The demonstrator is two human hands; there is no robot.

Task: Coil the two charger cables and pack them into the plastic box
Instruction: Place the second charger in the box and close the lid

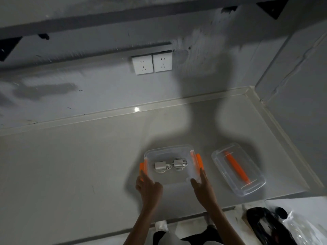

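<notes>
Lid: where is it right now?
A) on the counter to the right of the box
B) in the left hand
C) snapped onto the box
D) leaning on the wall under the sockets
A: the lid lies flat on the counter, apart from the open box, while the left hand and right hand grip the box's near corners.
</notes>
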